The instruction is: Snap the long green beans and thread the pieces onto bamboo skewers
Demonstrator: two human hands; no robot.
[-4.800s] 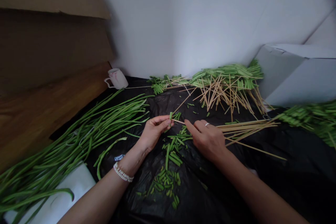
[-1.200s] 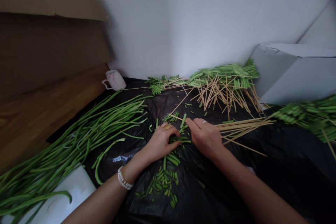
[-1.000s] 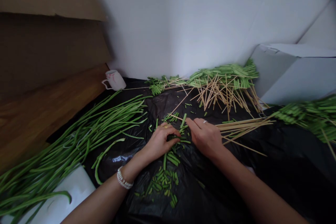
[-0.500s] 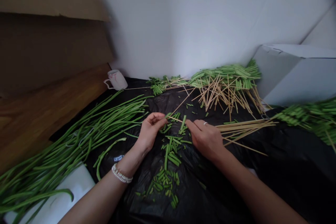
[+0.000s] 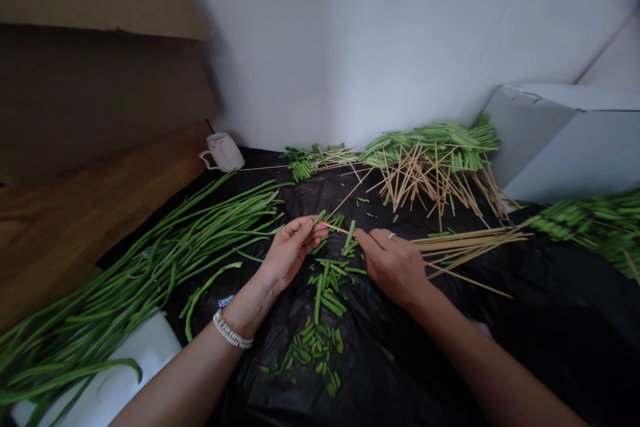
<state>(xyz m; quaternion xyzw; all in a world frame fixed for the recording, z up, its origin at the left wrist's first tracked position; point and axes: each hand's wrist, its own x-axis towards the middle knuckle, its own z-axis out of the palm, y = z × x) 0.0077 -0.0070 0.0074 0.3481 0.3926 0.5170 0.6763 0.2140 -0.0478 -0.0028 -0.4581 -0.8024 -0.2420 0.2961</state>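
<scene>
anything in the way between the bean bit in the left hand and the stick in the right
Nothing visible: the stick's tip is at or very near the bean bit in the left hand. Another piece crosses the stick beside the right hand.

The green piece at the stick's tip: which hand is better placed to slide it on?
Probably the left hand: its fingers hold the green piece at the tip of the stick, while the right hand grips the stick farther along.

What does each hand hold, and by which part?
Left hand: short green piece, by its lower end. Right hand: thin stick, back from its left end.
</scene>
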